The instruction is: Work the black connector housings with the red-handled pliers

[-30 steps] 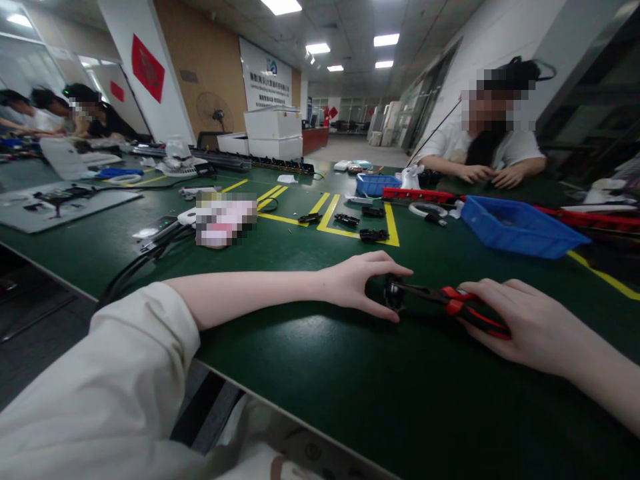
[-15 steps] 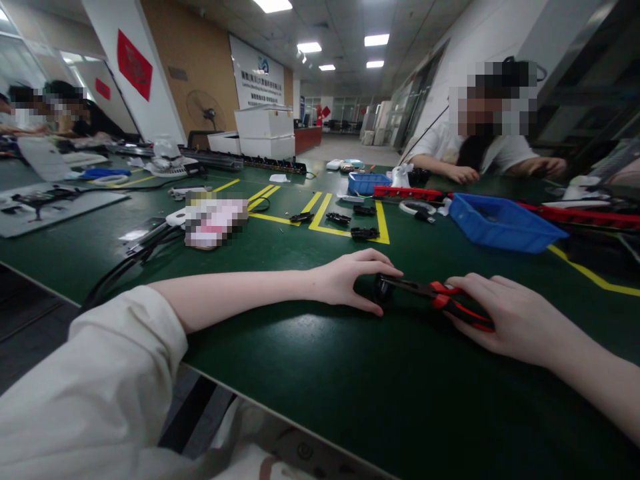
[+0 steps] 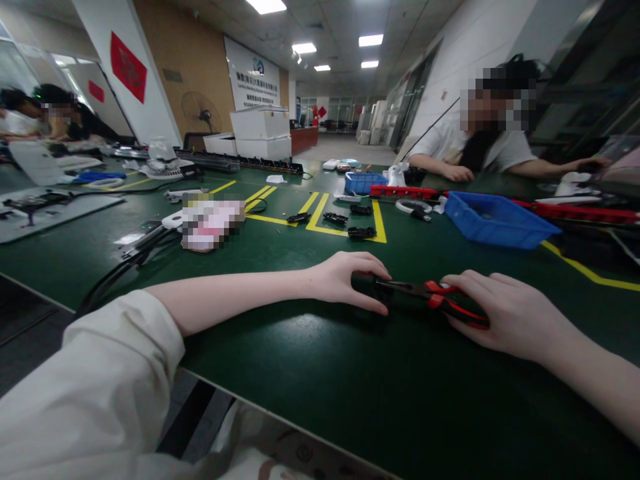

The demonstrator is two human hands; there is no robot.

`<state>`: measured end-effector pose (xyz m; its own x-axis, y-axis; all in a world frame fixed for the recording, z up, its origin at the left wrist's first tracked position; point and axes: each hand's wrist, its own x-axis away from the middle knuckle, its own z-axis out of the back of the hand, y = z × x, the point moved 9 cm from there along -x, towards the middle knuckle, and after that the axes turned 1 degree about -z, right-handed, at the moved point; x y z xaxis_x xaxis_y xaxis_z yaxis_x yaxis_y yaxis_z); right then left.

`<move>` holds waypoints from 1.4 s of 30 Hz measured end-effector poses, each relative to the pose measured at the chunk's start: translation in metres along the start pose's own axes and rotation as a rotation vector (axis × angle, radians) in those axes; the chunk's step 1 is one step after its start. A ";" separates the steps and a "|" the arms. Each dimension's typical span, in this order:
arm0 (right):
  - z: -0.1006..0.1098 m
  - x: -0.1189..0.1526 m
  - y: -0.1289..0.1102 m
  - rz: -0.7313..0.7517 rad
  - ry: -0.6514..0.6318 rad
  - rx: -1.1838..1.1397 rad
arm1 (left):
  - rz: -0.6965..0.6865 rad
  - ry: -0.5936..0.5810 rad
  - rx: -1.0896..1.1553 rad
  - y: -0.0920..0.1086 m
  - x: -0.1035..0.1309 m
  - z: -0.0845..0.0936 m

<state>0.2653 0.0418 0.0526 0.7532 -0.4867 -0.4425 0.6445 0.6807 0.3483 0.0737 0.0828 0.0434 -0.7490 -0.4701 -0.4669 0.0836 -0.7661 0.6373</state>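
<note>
Needle-nose pliers (image 3: pixel 431 293) with red and black handles lie in my right hand (image 3: pixel 510 317), whose fingers are wrapped round the grips. The slim jaws point left and reach a small black part (image 3: pixel 383 288) just above the dark green table. My left hand (image 3: pixel 345 283) holds this part between the fingertips above and the thumb below. Its exact kind is too dark and blurred to make out. Whether the jaws are clamped on it or only touch it, I cannot tell.
Several black parts (image 3: pixel 361 232) lie by yellow tape lines on the table (image 3: pixel 300 373). A blue tray (image 3: pixel 500 223) stands at right, a smaller blue basket (image 3: pixel 367 181) farther back. A phone (image 3: pixel 213 227) and cables (image 3: pixel 113 273) are at left. A person (image 3: pixel 480 143) sits opposite.
The black part has turned a little between my left fingertips, and the pliers have shifted slightly with it. The person opposite has stretched one arm farther to the right.
</note>
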 end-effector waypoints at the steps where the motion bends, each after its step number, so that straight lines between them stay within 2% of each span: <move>1: 0.000 0.000 0.000 -0.003 0.001 -0.001 | -0.005 -0.003 -0.001 0.001 0.000 0.000; 7: 0.000 0.000 0.001 -0.022 0.019 -0.025 | -0.054 -0.006 -0.005 0.004 0.001 -0.001; 11: 0.000 -0.002 0.004 -0.064 -0.002 0.023 | -0.003 -0.030 -0.044 -0.001 0.000 -0.003; 15: 0.006 -0.004 0.001 -0.016 0.015 0.131 | 0.093 -0.101 -0.120 -0.009 0.001 -0.009; 21: 0.014 -0.003 -0.005 0.084 0.113 0.238 | 0.118 -0.123 -0.277 -0.012 0.001 -0.009; 25: 0.017 -0.004 -0.005 0.074 0.121 0.222 | 0.142 -0.108 -0.339 -0.017 0.003 -0.009; 32: 0.016 0.000 0.007 -0.047 0.097 0.107 | 0.130 -0.102 -0.431 -0.015 0.005 -0.012; 42: 0.020 -0.001 0.002 -0.032 0.091 0.147 | 0.098 -0.160 -0.391 -0.014 0.008 -0.012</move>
<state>0.2681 0.0325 0.0707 0.7210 -0.4506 -0.5264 0.6855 0.5748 0.4469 0.0741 0.0844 0.0237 -0.8149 -0.4986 -0.2956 0.3791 -0.8442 0.3789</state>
